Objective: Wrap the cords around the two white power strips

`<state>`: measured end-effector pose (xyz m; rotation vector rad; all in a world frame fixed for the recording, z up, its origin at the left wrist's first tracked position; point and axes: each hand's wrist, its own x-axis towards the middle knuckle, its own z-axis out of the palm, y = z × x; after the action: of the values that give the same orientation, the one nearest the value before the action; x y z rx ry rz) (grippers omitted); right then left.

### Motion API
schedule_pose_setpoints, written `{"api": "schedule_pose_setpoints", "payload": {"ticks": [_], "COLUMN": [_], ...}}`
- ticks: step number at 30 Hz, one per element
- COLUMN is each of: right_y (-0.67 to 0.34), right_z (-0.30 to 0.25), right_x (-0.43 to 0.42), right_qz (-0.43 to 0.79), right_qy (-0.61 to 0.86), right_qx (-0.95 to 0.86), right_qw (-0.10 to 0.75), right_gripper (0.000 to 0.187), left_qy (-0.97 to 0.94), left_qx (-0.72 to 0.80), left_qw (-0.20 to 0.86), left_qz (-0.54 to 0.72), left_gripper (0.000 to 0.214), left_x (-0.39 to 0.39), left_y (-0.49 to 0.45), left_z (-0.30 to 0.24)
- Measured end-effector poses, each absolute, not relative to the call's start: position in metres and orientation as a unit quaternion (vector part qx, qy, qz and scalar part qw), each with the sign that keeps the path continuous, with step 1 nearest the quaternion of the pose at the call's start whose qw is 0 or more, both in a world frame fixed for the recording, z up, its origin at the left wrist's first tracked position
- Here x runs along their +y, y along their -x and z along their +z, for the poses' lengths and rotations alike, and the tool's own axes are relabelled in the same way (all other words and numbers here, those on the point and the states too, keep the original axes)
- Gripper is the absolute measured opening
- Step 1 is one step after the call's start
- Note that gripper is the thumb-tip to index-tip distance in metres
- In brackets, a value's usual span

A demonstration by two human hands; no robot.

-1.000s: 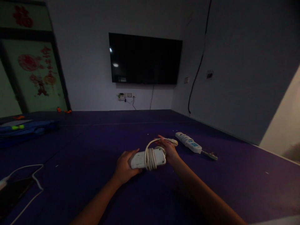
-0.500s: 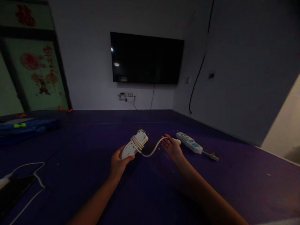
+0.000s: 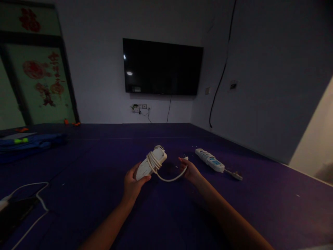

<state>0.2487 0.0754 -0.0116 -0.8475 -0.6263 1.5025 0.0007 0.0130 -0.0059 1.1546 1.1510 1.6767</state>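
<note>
A white power strip (image 3: 144,168) is tilted in my left hand (image 3: 131,181), whose thumb lies along its near side. Several turns of its white cord (image 3: 154,160) wrap round the far half of the strip. From there the cord sags and runs over to my right hand (image 3: 190,171). That hand is closed on the plug (image 3: 185,158), with the prongs pointing up and away. To the right, a second power strip (image 3: 209,159) with blue sockets lies on the purple surface, its own cord wound round it and its plug (image 3: 236,175) at the near end.
At the left lie a dark flat device (image 3: 18,215) with a white cable (image 3: 43,199) and a folded blue cloth (image 3: 44,141). A television (image 3: 162,67) hangs on the far wall above outlets. A black cable (image 3: 220,81) dangles along the right wall.
My right hand has turned and drawn slightly nearer, so the plug now points up instead of right. The cord hangs in a lower curve. My left hand has barely moved.
</note>
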Motion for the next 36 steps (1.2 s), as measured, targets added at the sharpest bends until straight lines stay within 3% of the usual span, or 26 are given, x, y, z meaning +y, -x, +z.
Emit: {"api": "schedule_pose_setpoints", "payload": {"ticks": [6, 13, 16, 19, 22, 24, 29, 32, 36], "right_y": [-0.253, -0.254, -0.254, -0.254, -0.248, -0.239, -0.21, -0.2, -0.198], "right_z": [-0.011, -0.01, -0.012, -0.012, -0.008, -0.005, -0.005, -0.01, -0.024], "right_x": [0.076, 0.075, 0.075, 0.072, 0.064, 0.058, 0.042, 0.039, 0.047], "right_qz": [0.638, 0.642, 0.526, 0.272, 0.013, -0.079, -0.144, -0.147, -0.109], "right_qy": [0.416, 0.47, 0.582, 0.67, 0.674, 0.632, 0.46, 0.416, 0.382], "right_qx": [-0.233, -0.262, -0.33, -0.458, -0.562, -0.628, -0.805, -0.851, -0.865], "right_qw": [0.604, 0.547, 0.525, 0.516, 0.478, 0.448, 0.347, 0.287, 0.306], "right_gripper": [0.006, 0.026, 0.041, 0.048, 0.048, 0.045, 0.023, 0.027, 0.018], "left_qy": [-0.461, -0.449, -0.442, -0.438, -0.445, -0.456, -0.507, -0.543, -0.597], "left_qx": [0.461, 0.491, 0.487, 0.486, 0.478, 0.473, 0.45, 0.426, 0.388], "left_qw": [0.373, 0.342, 0.337, 0.331, 0.325, 0.323, 0.319, 0.323, 0.323], "left_qz": [0.66, 0.664, 0.673, 0.68, 0.684, 0.681, 0.662, 0.648, 0.623], "left_gripper": [0.06, 0.06, 0.059, 0.06, 0.06, 0.061, 0.063, 0.066, 0.066], "left_x": [0.014, 0.016, 0.016, 0.017, 0.019, 0.021, 0.022, 0.02, 0.014], "left_y": [0.002, 0.005, 0.005, 0.005, 0.006, 0.007, 0.005, 0.003, 0.0], "left_z": [-0.007, -0.007, -0.005, -0.005, -0.008, -0.011, -0.019, -0.02, -0.02]}}
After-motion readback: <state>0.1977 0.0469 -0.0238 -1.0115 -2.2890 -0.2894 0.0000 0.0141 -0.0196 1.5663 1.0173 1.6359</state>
